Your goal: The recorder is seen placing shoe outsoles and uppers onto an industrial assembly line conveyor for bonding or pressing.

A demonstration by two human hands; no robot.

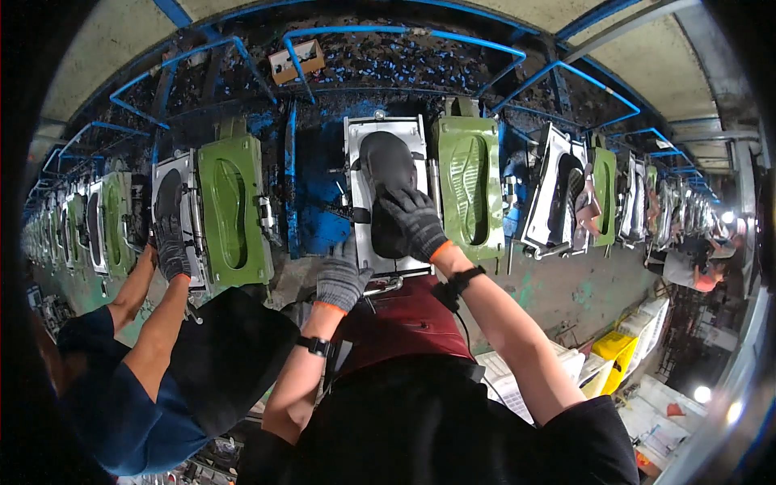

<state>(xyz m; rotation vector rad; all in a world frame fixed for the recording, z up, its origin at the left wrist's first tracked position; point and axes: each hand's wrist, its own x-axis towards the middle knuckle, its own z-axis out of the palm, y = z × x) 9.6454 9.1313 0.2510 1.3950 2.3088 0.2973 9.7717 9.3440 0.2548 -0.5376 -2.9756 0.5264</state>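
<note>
In front of me a hinged shoe-sole mould lies open. Its silver-framed half [364, 178] holds a black, foot-shaped piece [388, 162], and its green half [470, 182], with a ribbed sole-shaped hollow, lies to the right. My right hand [412, 218], in a grey striped knit glove with an orange cuff, rests on the black piece, fingers stretched out and nothing gripped. My left hand [343, 279], gloved alike, is at the silver frame's lower left corner. Its fingers look extended, though their tips are faint against the frame; nothing shows in them.
To the left a co-worker's gloved hand [170, 246] is on a neighbouring mould beside its green half [234, 206]. More moulds line both sides. Blue pipe rails [404, 31] and a small open box [297, 61] are behind. A yellow crate [616, 356] stands at the lower right.
</note>
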